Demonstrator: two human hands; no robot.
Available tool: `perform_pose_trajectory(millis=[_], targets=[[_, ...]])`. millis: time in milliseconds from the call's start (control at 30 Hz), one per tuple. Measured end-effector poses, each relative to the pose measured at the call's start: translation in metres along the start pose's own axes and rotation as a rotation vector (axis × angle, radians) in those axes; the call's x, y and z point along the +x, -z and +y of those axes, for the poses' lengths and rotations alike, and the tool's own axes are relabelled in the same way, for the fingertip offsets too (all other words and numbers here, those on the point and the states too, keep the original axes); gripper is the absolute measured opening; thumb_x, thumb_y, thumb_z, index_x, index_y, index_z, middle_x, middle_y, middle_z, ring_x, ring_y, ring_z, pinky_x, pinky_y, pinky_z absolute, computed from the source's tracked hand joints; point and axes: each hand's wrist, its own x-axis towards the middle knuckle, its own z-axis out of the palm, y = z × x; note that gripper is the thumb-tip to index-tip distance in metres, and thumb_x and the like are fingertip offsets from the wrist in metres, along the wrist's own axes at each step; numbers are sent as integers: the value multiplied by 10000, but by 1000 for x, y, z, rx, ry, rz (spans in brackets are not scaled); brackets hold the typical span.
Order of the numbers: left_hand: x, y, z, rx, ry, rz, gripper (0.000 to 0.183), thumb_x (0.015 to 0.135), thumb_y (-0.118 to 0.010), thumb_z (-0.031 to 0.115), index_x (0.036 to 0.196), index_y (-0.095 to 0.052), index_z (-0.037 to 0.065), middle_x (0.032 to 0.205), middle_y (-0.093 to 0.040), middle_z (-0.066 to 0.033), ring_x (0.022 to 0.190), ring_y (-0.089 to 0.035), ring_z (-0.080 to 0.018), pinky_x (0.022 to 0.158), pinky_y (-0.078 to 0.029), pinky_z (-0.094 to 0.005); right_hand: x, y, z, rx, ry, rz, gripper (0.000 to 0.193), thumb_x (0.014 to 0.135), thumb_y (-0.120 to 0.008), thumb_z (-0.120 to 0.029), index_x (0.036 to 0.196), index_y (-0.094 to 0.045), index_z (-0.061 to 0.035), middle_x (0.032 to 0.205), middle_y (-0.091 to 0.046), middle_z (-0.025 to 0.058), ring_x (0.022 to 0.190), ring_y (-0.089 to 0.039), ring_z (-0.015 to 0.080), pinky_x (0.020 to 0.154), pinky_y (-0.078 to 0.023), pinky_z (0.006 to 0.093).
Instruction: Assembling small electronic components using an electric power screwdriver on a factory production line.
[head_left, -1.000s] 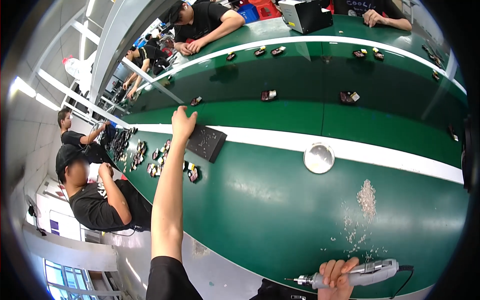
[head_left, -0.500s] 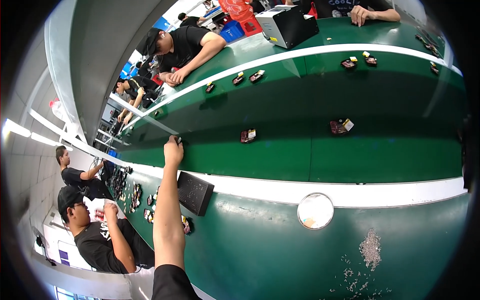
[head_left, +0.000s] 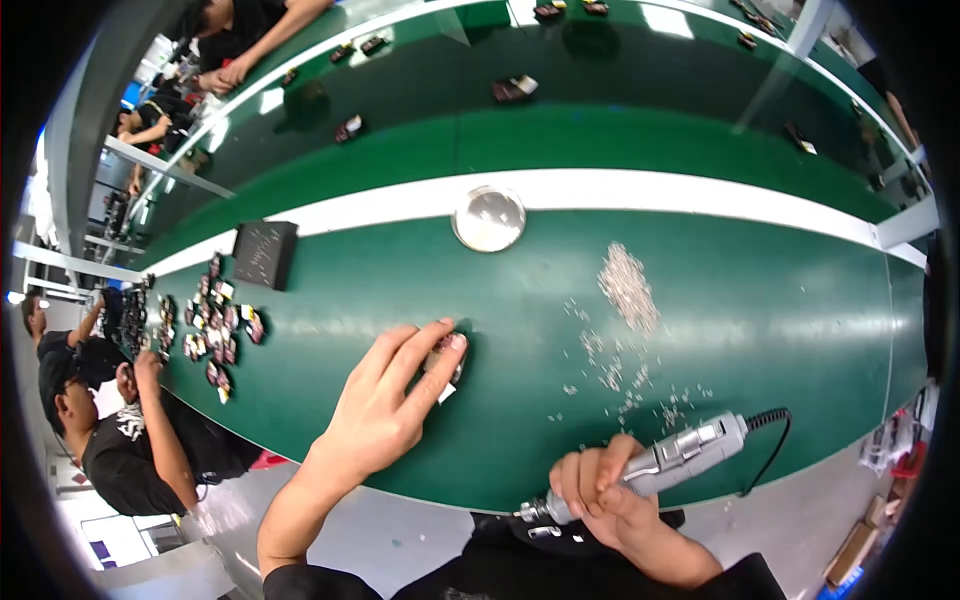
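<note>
Over the green worktable (head_left: 520,400), my left hand (head_left: 385,405) is closed around a small dark device (head_left: 450,368) with a pale tag; the fingers cover much of it. My right hand (head_left: 605,490) grips a grey electric screwdriver (head_left: 690,448) at the table's near edge. Its tip points left and a black cable leaves its other end. Beyond the screwdriver lies a pile of small metal screws (head_left: 628,288), with loose ones scattered toward me.
A round shiny dish (head_left: 489,218) stands by the white rail (head_left: 620,188). At the left are a black box (head_left: 265,255) and a cluster of small dark devices (head_left: 212,325). Farther off, a green conveyor (head_left: 420,135) carries more devices. A co-worker (head_left: 120,430) sits at the left.
My left hand has come back from over the conveyor to the worktable, with the small device in it. My right hand and the electric screwdriver have come into view. The view has shifted right and down.
</note>
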Motion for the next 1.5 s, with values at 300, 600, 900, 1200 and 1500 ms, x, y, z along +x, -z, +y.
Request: perform_pose_trajectory(millis=[300,600,900,1200,1500], targets=[[-35,-35,90,-249,18,84,453,652,-633,-59,1098,-578,-114,1208,-562,-211,934,-565,-324,765,-528,-368,-40,5,-2,-76,3,-36,125,877,-612,-130,909,-496,-98,659,-499,44,634,-490,162,699,-383,346],[-29,-35,112,-287,219,144,360,634,-674,-106,982,-618,-32,1062,-641,-133,892,-599,-293,722,-523,-360,-64,-1,11,-62,-39,40,77,900,-555,-51,929,-488,-76,684,-489,45,658,-478,166,693,-395,334],[-38,-49,119,1,-145,188,316,605,-616,28,882,-645,-122,992,-633,-241,808,-609,-275,589,-543,-287,-70,-13,24,-93,-34,229,107,901,-555,-35,983,-487,-48,957,-521,123,919,-521,220,866,-416,372],[-41,-44,128,40,-99,88,281,628,-624,50,845,-653,-126,978,-647,-249,825,-618,-288,694,-553,-305,-59,-3,-4,-93,-43,47,135,918,-570,-131,968,-475,-49,719,-519,113,616,-522,196,610,-455,329],[-47,-42,131,-20,-77,12,329,667,-650,-18,963,-620,-159,1115,-599,-285,892,-613,-324,678,-557,-338,3,-20,-61,-514,212,-253,319,970,-483,-429,926,-425,-119,593,-483,-26,503,-535,120,596,-435,264]])
